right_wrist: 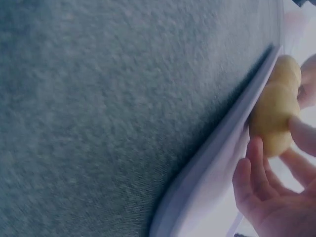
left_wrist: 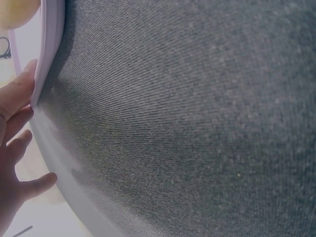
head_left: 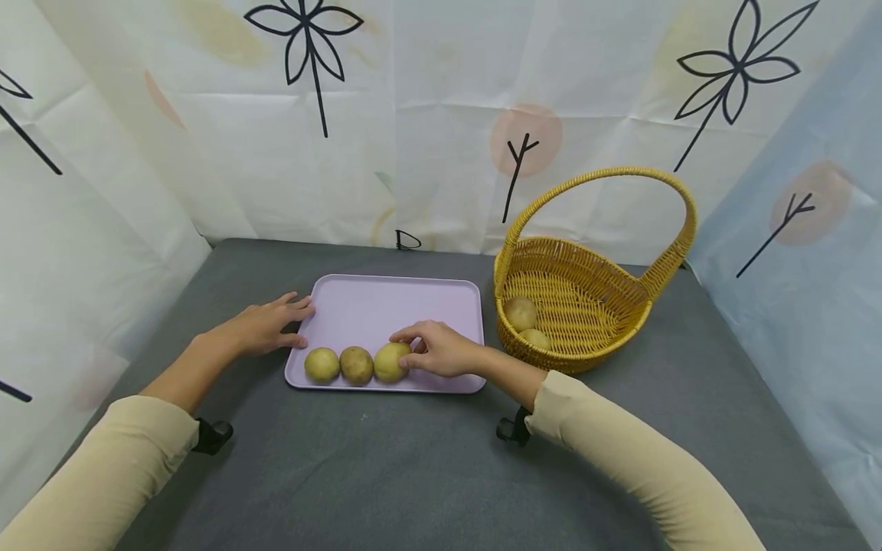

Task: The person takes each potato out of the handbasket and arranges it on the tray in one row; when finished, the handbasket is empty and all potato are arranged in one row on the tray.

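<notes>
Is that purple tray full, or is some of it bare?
Partly full: in the head view, the tray has three potatoes in a row along its near edge, while its far part shows bare.

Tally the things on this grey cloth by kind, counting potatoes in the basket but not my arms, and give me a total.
Potatoes: 5 (3 on the tray, 2 visible in the basket)
Tray: 1
Basket: 1
Total: 7
</notes>
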The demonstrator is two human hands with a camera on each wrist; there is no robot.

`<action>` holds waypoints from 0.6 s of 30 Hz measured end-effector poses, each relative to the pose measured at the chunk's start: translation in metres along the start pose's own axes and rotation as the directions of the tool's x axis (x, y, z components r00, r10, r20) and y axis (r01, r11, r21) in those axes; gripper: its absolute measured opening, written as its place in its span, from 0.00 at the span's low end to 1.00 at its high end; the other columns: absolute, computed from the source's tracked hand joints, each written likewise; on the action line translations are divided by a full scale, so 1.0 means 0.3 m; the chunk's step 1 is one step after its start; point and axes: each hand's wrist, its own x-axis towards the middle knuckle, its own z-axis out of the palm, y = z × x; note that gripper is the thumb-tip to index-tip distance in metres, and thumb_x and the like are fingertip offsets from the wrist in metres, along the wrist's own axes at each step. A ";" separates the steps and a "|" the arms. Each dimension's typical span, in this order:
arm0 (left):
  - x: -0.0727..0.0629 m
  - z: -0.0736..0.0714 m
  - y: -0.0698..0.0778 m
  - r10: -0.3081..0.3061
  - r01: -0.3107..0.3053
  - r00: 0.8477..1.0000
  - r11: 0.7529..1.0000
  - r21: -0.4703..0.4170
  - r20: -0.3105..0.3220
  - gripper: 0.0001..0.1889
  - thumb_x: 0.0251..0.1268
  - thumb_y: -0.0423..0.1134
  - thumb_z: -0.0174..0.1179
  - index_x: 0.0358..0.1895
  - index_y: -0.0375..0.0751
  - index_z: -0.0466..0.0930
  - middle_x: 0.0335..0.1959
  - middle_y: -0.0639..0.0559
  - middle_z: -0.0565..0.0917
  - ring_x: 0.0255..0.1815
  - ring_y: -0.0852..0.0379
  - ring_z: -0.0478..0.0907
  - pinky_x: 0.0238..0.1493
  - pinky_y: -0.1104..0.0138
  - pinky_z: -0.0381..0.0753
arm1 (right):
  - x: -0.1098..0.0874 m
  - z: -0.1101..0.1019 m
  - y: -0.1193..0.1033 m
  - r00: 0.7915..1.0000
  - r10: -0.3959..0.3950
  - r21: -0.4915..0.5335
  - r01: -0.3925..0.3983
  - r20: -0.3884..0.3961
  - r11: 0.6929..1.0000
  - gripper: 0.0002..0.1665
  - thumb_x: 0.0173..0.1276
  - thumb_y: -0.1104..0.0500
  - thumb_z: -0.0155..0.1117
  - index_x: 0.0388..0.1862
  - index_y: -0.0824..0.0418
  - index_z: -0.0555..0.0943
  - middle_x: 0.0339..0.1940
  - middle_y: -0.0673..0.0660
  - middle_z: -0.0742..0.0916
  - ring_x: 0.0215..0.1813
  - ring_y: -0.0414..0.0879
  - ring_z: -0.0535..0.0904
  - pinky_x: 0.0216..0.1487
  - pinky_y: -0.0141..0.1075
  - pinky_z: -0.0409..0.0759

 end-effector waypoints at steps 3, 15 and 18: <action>-0.003 -0.002 -0.001 0.008 -0.008 1.000 1.000 0.005 -0.006 0.37 0.66 0.48 0.65 0.72 0.30 0.65 0.75 0.30 0.58 0.76 0.26 0.48 0.59 0.25 0.55 | 0.007 -0.003 -0.002 0.999 -0.002 0.043 0.000 0.050 0.999 0.25 0.71 0.65 0.64 0.65 0.70 0.76 0.59 0.63 0.84 0.52 0.49 0.85 0.48 0.29 0.80; -0.005 -0.005 0.001 0.003 -0.002 1.000 1.000 0.014 -0.003 0.38 0.66 0.49 0.65 0.72 0.31 0.64 0.75 0.30 0.59 0.76 0.27 0.48 0.60 0.26 0.55 | 0.019 -0.014 -0.017 0.993 0.013 0.027 -0.017 0.117 0.999 0.26 0.72 0.65 0.62 0.67 0.70 0.74 0.63 0.64 0.82 0.55 0.51 0.84 0.53 0.31 0.79; -0.004 -0.005 0.005 0.001 -0.001 1.000 1.000 0.010 -0.002 0.38 0.66 0.48 0.65 0.72 0.30 0.64 0.75 0.30 0.59 0.76 0.27 0.48 0.60 0.25 0.54 | 0.016 -0.023 -0.024 0.990 0.029 0.008 -0.030 0.142 1.000 0.28 0.73 0.63 0.62 0.70 0.67 0.71 0.63 0.66 0.81 0.55 0.53 0.84 0.52 0.33 0.80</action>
